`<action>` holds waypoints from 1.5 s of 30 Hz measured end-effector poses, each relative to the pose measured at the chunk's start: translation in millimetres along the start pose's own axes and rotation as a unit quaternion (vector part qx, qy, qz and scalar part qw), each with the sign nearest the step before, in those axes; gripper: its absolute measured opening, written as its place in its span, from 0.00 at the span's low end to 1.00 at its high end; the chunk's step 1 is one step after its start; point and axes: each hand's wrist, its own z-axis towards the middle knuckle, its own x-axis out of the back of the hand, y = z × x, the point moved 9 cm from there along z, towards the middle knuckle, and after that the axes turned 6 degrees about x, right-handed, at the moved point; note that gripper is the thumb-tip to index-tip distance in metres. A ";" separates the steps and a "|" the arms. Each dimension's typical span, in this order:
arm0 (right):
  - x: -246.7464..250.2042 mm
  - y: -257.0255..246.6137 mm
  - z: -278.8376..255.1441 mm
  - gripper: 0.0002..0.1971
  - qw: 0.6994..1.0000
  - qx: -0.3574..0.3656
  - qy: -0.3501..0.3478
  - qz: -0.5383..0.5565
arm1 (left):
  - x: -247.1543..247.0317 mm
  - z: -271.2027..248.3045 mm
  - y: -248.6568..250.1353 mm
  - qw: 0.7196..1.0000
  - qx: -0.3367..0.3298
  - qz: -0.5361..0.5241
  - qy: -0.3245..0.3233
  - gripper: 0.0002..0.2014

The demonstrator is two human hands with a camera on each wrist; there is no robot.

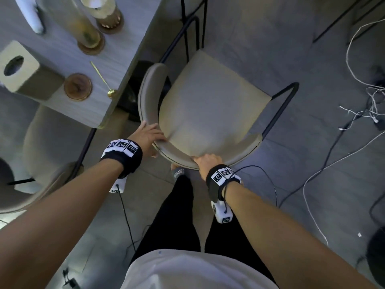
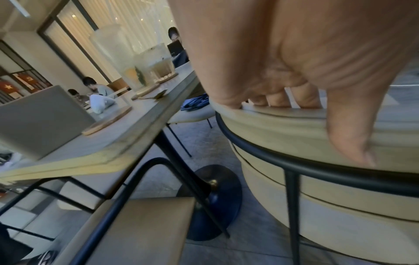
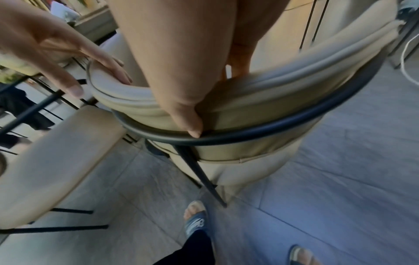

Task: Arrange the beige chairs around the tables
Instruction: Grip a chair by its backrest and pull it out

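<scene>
Nearest to the camera, at the bottom of the head view, a white shirt [image 1: 187, 272] and dark trousers [image 1: 173, 222] were seen, and a sandalled foot [image 3: 196, 220] was shown on the floor in the right wrist view. Both forearms were stretched up toward the centre of the frame, each with a black wristband carrying printed markers.

The curved backrest of the beige chair [image 1: 210, 101] was held at the centre of the frame. The right hand [image 1: 207, 162] was closed around the backrest top, with the fingers over the inner side and the thumb pressed on the outer padding just above the black metal hoop. The left hand [image 1: 145, 136] was laid on the left part of the same rim, fingers over the top and thumb down the outer side.

The seat was turned away from the person, its front edge pointing to the upper right of the frame, so the chair stood obliquely beside the table [image 1: 116, 65] and not squarely toward it. Its left arm end was near the table edge.

A second beige chair [image 1: 43, 147] stood at the left, partly under the table. On the table, upper left, a tissue box [image 1: 23, 69], wooden coasters, tall glasses [image 1: 83, 24] and a golden spoon [image 1: 103, 80] were seen. The floor [image 1: 270, 38] was of grey tiles, and loose cables [image 1: 362, 97] lay at the right.
</scene>
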 end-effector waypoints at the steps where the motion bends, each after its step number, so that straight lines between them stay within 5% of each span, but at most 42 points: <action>1: -4.3 17.6 -11.0 0.33 1.000 0.000 -0.003 -0.006 | 0.5 3.3 11.9 1.000 0.000 -0.003 0.002 0.35; 15: -38.5 313.5 -149.3 0.36 0.991 -0.073 -0.021 -0.107 | 21.8 72.1 225.6 0.993 -0.082 0.067 0.044 0.32; 20: -44.3 386.2 -188.0 0.29 0.980 -0.170 0.002 -0.107 | 40.3 88.0 269.5 0.991 -0.082 0.088 0.060 0.33; 24: -62.9 363.9 -193.2 0.31 0.979 -0.169 -0.030 -0.110 | 42.9 104.1 288.4 0.984 -0.063 0.162 0.048 0.34; 28: -70.4 303.2 -170.8 0.24 0.992 -0.104 0.021 -0.071 | 37.2 108.1 294.8 0.978 -0.054 0.196 0.038 0.35; 34: -71.2 284.4 -166.3 0.33 0.994 -0.092 0.028 -0.059 | 35.5 87.0 295.4 0.982 -0.082 0.148 0.089 0.24; 45: -86.8 253.8 -153.6 0.35 0.982 -0.016 -0.112 -0.150 | -20.8 34.1 272.4 0.994 -0.053 0.090 0.032 0.24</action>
